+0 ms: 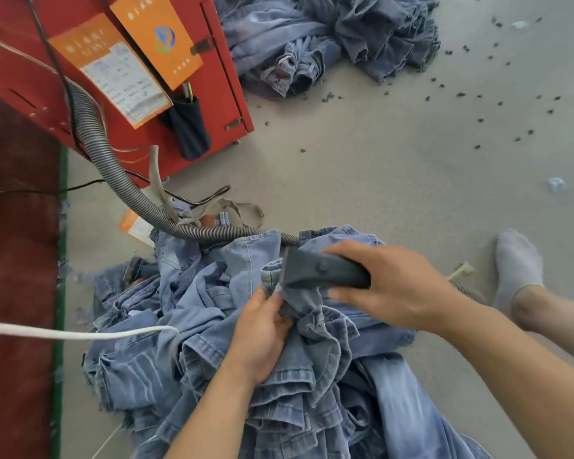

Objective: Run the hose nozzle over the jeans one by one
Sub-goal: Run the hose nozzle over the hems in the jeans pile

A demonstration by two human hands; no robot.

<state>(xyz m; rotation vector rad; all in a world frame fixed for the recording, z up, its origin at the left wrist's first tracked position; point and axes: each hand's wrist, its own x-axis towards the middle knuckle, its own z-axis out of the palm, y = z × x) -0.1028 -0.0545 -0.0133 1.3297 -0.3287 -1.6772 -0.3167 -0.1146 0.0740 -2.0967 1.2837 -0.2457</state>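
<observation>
A grey concrete floor (362, 167) fills the room, with a red machine cabinet (140, 104) at the upper left and a second heap of jeans (328, 41) lying well apart at the top. Nearest the person, a rumpled pile of light blue jeans (212, 326) spreads across the floor. A ribbed grey hose (113, 167) runs down from the cabinet and over the pile to a dark, flat hose nozzle (318, 270). The right hand (388, 286) wraps around the nozzle's body, its mouth pressed to a bunched fold on top of the pile. The left hand (262, 336) pinches that same fold just beside the nozzle mouth, holding the cloth taut. A socked foot (517, 263) rests at the right. The step in hand looks like the pass over one pair; next, the nozzle probably needs drawing along the fabric while the left hand feeds fresh cloth.
</observation>
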